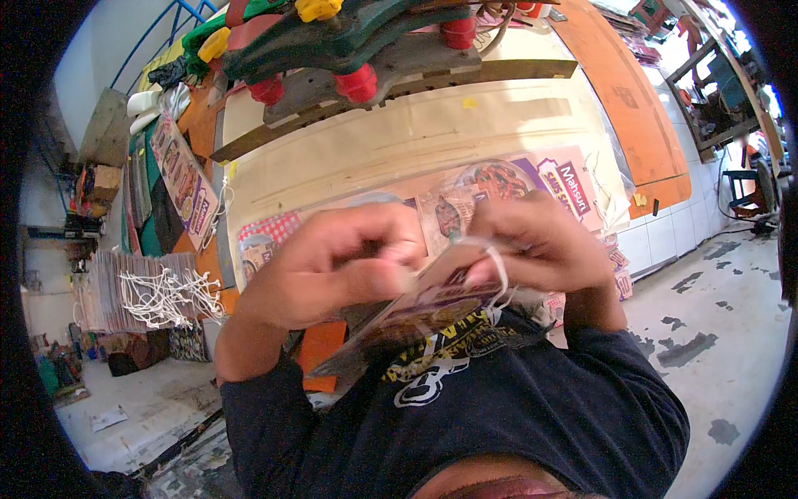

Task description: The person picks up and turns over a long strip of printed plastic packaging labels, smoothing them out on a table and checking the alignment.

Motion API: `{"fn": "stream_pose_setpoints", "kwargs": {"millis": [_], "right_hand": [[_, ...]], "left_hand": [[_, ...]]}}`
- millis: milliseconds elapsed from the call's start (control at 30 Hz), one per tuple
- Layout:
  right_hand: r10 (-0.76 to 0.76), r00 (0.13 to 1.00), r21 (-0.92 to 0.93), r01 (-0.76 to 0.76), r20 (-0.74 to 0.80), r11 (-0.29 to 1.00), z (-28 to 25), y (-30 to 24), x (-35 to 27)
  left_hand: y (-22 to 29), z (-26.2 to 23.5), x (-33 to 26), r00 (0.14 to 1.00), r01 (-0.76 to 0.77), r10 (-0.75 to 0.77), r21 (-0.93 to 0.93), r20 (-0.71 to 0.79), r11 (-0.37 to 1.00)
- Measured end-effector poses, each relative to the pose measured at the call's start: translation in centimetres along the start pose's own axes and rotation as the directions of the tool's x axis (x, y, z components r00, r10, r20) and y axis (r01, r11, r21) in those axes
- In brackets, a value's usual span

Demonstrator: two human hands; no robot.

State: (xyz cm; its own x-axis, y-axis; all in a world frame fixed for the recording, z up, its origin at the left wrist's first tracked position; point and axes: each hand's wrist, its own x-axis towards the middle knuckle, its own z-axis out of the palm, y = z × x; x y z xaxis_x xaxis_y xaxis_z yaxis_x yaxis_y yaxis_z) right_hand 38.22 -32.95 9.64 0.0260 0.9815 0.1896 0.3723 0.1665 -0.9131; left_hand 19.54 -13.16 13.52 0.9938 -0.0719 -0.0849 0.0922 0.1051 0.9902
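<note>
My right hand pinched the printed sheet near its white cord, before my shirt; my left hand curled close by, grip too blurred to tell; prints lay on the desk

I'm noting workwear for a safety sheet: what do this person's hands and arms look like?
The left hand and right hand are gloveless, and no watch or band shows on either. Dark short sleeves end near the elbows, leaving the forearms bare. Blur hides finer detail.
</note>
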Motion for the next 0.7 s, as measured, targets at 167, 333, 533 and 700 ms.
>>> {"fn": "stream_pose_setpoints", "kwargs": {"millis": [167,333,533,700], "right_hand": [[0.144,0.971,0.209,-0.103,-0.192,0.973,-1.1,1.8,-2.1],[0.197,0.952,0.206,-0.149,-0.235,0.967,-1.6,2.4,-3.0],[0.221,0.964,0.322,-0.163,-0.151,0.932,0.9,0.5,-0.3],[0.116,0.986,0.087,-0.106,-0.117,0.991,0.9,1.3,-0.3]], "left_hand": [[0.4,-3.0,-2.4,0.928,-0.317,0.268,-0.171,-0.261,0.933],[-1.1,-2.6,-2.5,0.916,-0.161,0.183,0.091,-0.357,0.983],[-2.1,0.5,0.0,0.967,-0.051,0.154,0.439,-0.202,0.897],[-0.7,1.3,1.2,0.959,-0.040,0.191,0.566,-0.209,0.824]]}}
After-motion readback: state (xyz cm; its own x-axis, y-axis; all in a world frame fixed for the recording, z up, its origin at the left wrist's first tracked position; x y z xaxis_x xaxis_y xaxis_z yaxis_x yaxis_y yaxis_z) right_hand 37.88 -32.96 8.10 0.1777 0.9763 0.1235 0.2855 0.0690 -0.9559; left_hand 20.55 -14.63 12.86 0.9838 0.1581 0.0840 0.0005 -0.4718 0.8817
